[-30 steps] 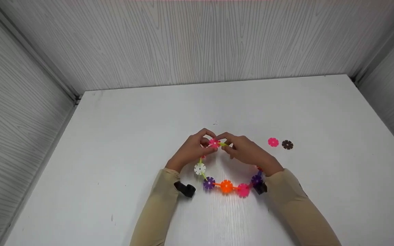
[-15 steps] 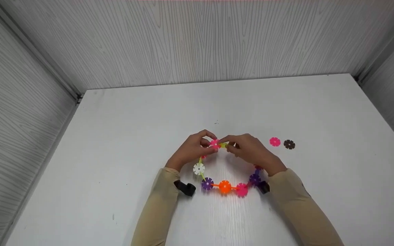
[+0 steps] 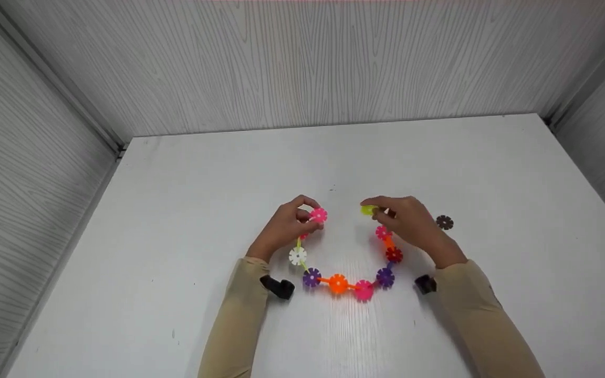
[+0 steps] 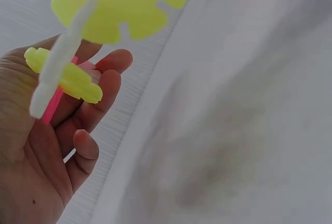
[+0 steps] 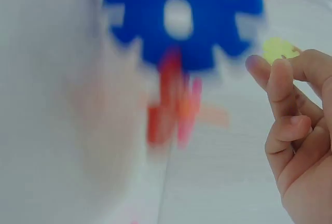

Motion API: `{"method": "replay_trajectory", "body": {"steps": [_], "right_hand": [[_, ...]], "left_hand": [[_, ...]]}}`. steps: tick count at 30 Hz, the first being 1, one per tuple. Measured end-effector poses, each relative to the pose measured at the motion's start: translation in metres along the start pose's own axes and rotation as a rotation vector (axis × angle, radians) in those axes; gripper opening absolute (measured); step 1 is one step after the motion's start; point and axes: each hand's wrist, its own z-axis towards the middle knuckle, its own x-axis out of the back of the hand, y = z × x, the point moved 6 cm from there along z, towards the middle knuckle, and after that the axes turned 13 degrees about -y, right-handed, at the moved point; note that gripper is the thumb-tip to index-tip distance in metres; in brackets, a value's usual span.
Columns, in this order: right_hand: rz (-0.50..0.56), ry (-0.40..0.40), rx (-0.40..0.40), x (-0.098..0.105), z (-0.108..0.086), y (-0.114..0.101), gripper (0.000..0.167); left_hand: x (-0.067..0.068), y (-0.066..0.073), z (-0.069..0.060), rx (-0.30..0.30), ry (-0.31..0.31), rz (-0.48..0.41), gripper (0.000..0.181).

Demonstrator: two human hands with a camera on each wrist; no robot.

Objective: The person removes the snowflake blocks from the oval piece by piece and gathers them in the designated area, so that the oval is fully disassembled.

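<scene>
A chain of notched plastic discs, linked edge to edge, curves in a U, with an orange disc at its bottom. My left hand pinches the pink disc at the chain's left end. In the left wrist view, a yellow disc of the chain looms close to the camera. A separate yellow disc is pinched by my right hand, apart from the pink one. Just below the right hand, another pink disc ends the chain's right side. A blue disc looks large and blurred in the right wrist view.
A loose brown disc lies on the white table, right of the right hand. Wood-grained panels stand at the back and both sides. Black wrist cameras project from the sleeves near the chain.
The right hand has moved right with the yellow disc, parting it from the left hand's pink disc. The left hand has shifted slightly left. The loose pink disc is now hidden behind the right hand.
</scene>
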Motion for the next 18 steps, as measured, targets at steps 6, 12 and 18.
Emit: {"method": "replay_trajectory", "body": {"steps": [6,12,18], "right_hand": [[0.106,0.014,-0.101,0.016,-0.017,0.030,0.029],[0.167,0.039,-0.111,0.020,-0.027,0.046,0.030],[0.171,0.015,-0.135,0.024,-0.035,0.056,0.031]], "left_hand": [[0.001,0.002,-0.001,-0.076,-0.011,0.038,0.036],[0.000,0.002,-0.002,-0.084,-0.005,0.099,0.036],[0.000,0.003,-0.002,-0.094,-0.001,0.095,0.036]]}}
